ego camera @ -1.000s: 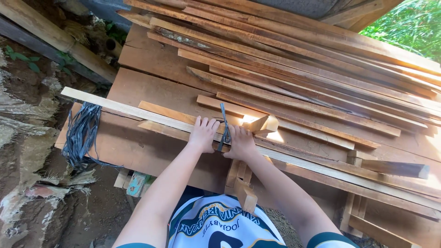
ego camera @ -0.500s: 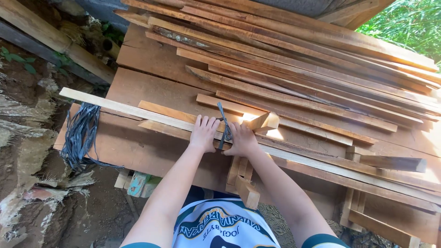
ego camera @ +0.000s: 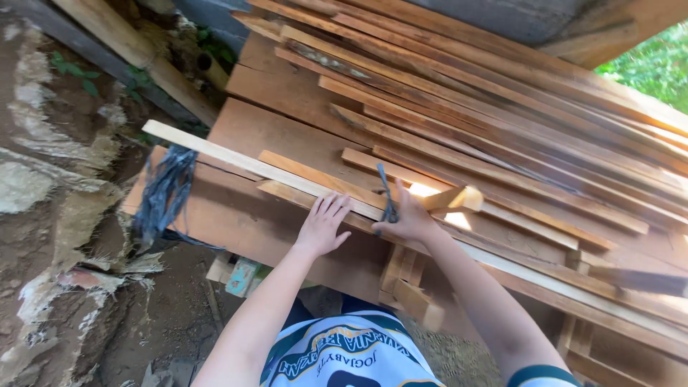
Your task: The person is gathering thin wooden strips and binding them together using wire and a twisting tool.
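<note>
Right hand (ego camera: 410, 218) grip holds a dark strap (ego camera: 388, 197) over the pale slat (ego camera: 258, 166); left hand (ego camera: 324, 223) lies flat beside it, fingers spread

Outdoors, daylight. Big stack of reddish planks (ego camera: 502, 129) under a sloped wooden beam (ego camera: 609, 36). Green foliage (ego camera: 656, 68) top right. Rough stone and dirt wall (ego camera: 43, 179) left, bare earth floor (ego camera: 165, 322), sun patches on wood.

Two bare forearms, left hand (ego camera: 322, 223) and right hand (ego camera: 408, 218) ungloved, short-sleeved sports jersey (ego camera: 344, 358) in white, dark green and yellow, printed lettering across chest, dark-trimmed sleeve cuffs
</note>
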